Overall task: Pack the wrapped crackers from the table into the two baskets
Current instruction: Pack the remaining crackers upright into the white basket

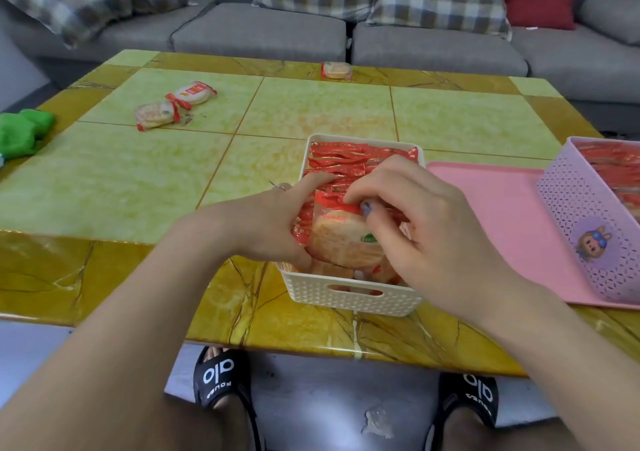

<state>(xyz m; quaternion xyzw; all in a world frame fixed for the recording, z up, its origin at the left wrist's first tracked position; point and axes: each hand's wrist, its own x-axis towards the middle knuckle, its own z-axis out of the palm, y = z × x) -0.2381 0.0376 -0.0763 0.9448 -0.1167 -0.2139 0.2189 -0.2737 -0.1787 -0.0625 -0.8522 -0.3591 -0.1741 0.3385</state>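
A white basket (349, 300) stands near the table's front edge, filled with red-wrapped crackers. Both hands are inside it. My left hand (273, 222) presses the left side of a wrapped cracker (341, 243) standing at the near end. My right hand (419, 222) pinches that cracker's red top edge. A purple basket (585, 232) at the right, also holding red wrapped crackers, stands on a pink tray (498, 215). Two wrapped crackers (156, 114) (194, 92) lie at the table's far left, and a third wrapped cracker (336, 70) lies at the far edge.
The yellow-green tiled table (138, 180) sits before a grey sofa (263, 31) with checked cushions. A green object (20, 132) lies at the left edge. My feet in black slippers show under the table's front edge.
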